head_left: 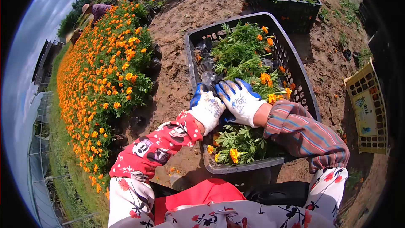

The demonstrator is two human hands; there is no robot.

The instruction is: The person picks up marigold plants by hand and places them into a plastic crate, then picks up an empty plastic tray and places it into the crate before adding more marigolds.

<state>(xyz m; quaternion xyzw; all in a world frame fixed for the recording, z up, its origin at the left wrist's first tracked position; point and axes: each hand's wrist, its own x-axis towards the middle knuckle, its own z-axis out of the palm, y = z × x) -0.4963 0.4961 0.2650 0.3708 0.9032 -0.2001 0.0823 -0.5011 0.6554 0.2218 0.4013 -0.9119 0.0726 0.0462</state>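
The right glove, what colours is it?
The right glove is mostly white, with blue on the fingers, shown best in the head view.

The left hand (209, 107) and right hand (240, 100) are covering part of a dark bag (209, 78). At one o'clock, the top edge is cropping a crate (280, 14). At ten o'clock, a person (100, 12) is appearing too small for detail.

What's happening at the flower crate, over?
Left grip, right grip: both at dark plastic bag. Bag inside black crate. Leafy orange-flowered plants crowd close.

Glossy plastic bag (209, 78), smooth plastic crate (249, 167)
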